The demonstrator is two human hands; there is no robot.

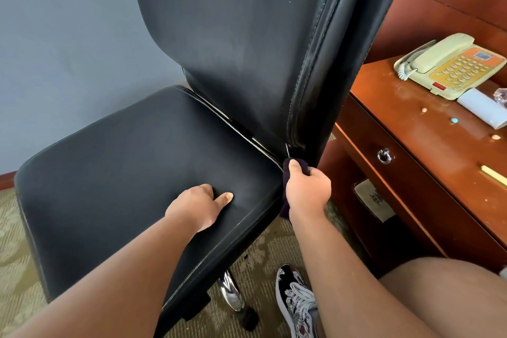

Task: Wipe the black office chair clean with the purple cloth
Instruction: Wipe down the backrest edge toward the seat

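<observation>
Black leather-look upholstery fills the view as a person cleans the black office chair point(123, 159) beside a reddish wooden desk point(406, 118). The right hand point(307, 189) is curled round the purple cloth point(286, 207), thumb on top, pressing it into the corner where the backrest's stitched side edge meets the rear of the seat; the cloth's loose end hangs below the hand, off the seat's edge. The left hand point(197, 203) holds nothing and rests on the seat cushion, fingers loosely bent, thumb straight, apparently steadying the chair. We judge the wiping to be under way at the seat-back joint. The next move, we think, calls for drawing the cloth along that seam with firm pressure while the chair is kept from swivelling. We can read no brand: the cream telephone point(450, 66) carries a small blue label and a card point(371, 196) under the desk top bears dark characters, both too small to make out.
</observation>
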